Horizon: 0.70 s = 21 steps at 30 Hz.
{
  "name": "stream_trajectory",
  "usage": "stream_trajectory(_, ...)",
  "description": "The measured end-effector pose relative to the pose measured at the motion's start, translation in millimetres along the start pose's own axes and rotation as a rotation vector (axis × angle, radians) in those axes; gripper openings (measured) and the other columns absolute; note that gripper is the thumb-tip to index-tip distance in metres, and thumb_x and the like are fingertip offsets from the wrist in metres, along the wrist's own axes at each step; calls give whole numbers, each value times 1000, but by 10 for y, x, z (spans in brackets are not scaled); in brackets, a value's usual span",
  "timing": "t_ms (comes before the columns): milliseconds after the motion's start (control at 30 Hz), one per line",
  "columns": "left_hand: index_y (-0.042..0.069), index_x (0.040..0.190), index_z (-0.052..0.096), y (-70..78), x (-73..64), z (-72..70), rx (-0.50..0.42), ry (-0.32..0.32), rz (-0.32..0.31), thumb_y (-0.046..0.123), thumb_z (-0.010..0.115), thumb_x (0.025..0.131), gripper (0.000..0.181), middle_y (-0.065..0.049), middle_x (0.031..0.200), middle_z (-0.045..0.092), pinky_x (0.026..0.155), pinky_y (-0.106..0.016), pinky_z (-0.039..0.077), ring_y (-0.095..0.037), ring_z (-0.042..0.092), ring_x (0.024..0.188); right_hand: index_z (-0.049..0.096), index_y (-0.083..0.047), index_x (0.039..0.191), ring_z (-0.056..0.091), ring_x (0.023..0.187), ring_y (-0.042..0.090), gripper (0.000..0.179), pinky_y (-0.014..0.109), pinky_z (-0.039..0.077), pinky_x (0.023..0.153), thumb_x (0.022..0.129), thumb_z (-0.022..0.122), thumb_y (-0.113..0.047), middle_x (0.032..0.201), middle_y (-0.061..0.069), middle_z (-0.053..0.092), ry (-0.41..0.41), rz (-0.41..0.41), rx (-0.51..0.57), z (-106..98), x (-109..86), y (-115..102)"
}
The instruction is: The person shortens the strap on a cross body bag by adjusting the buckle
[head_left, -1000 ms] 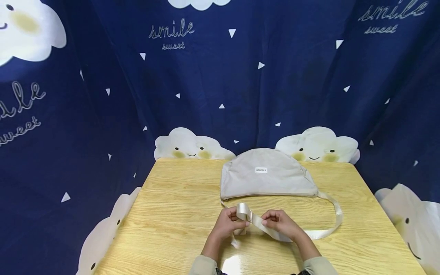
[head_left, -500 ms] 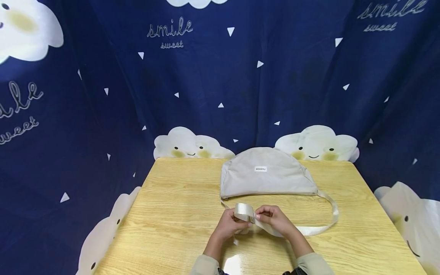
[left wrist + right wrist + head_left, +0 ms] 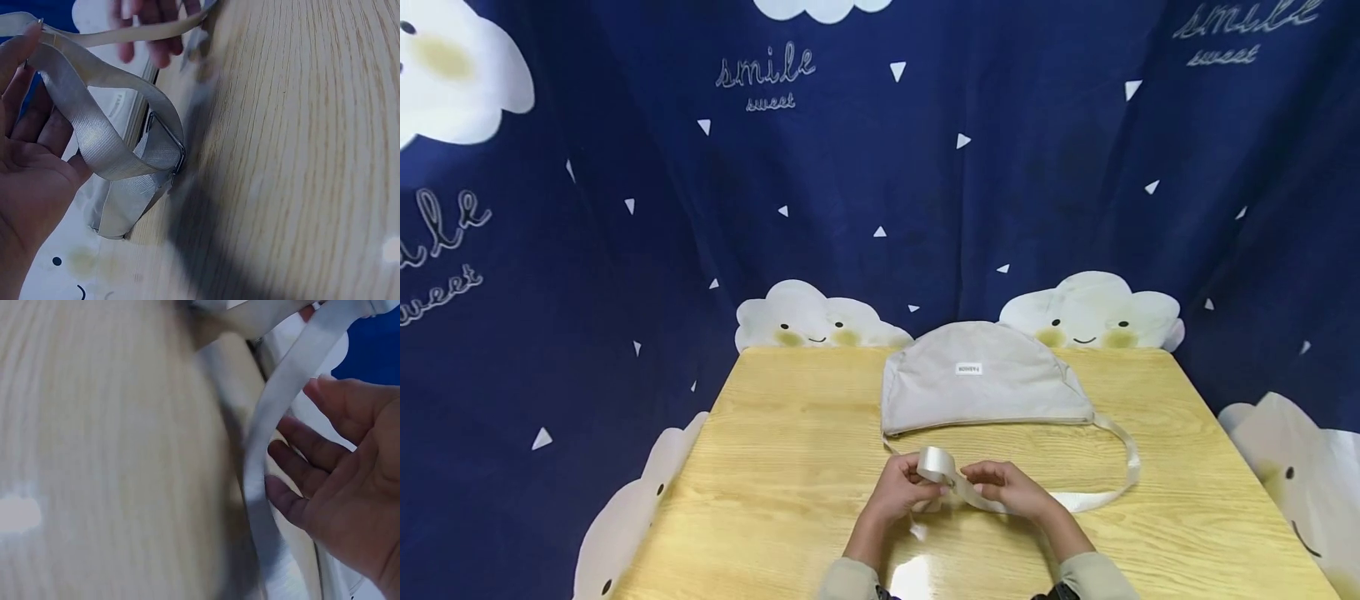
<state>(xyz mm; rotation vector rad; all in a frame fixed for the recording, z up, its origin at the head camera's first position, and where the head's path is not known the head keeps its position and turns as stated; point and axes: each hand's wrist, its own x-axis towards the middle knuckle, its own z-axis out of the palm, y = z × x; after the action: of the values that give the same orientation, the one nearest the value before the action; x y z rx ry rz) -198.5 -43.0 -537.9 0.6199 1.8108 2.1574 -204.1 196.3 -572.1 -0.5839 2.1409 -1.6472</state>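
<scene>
A pale beige shoulder bag [image 3: 992,396] lies at the back of the table, its strap [image 3: 1093,501] running round to the front. My left hand [image 3: 897,490] pinches the strap between thumb and fingers beside a small slider buckle [image 3: 41,26]; a loop of webbing [image 3: 94,131] stands up there. Lower on the strap, a metal rectangular ring [image 3: 178,150] shows in the left wrist view. My right hand [image 3: 1011,492] is just to the right, fingers loosely bent along the webbing [image 3: 256,456], with thumb and fingertips apart and no clear grip.
The wooden table [image 3: 775,467] extends on both sides of the hands. Behind it hangs a dark blue curtain [image 3: 835,167] with clouds and small white triangles. A bright light reflection [image 3: 912,575] shows near the front edge.
My right hand first moves in to the left and pinches the strap at the slider, then loosens and draws back slightly right. The left hand keeps its pinch nearly in place.
</scene>
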Motion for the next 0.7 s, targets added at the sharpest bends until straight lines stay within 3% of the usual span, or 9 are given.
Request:
stream_trajectory(67, -18, 105, 58, 7, -4, 5, -2, -2, -5, -21, 64, 72, 33, -16, 94, 67, 75, -27, 51, -16, 64, 85, 55, 5, 120, 47, 112, 41, 29, 49, 41, 90, 95, 50, -8, 121, 22, 54, -7, -3, -16, -5, -21, 23)
stream_trajectory(133, -17, 104, 59, 11, -6, 5, 2, 8, -18, -20, 65, 72, 33, -16, 94, 67, 75, -28, 51, -17, 64, 86, 59, 3, 113, 51, 107, 35, 23, 43, 42, 89, 94, 52, -8, 115, 17, 57, -10, -10, -38, -9, -42, 32)
stream_trajectory(300, -15, 103, 61, 23, -3, -9, 35, 20, -32, -17, 67, 71, 32, -15, 94, 67, 75, -28, 51, -18, 63, 87, 60, 3, 95, 52, 81, 16, 11, 25, 44, 70, 91, 57, -7, 89, 9, 58, 11, -60, -40, -35, -99, 17)
stream_trajectory(433, -13, 103, 62, 0, -8, 2, 61, 21, -15, -17, 68, 70, 33, -11, 95, 68, 78, -29, 50, -17, 63, 87, 59, 4, 94, 47, 71, 11, 11, 23, 42, 60, 91, 57, -6, 82, 9, 56, 57, -89, 11, -52, -145, 9)
stream_trajectory(700, -11, 104, 62, 11, -10, 47, 71, 24, -14, -12, 74, 68, 39, -5, 94, 67, 80, -31, 49, -14, 62, 87, 59, 7, 98, 49, 70, 10, 15, 22, 42, 60, 91, 58, -6, 85, 9, 58, 132, -127, 77, 26, -88, -38)
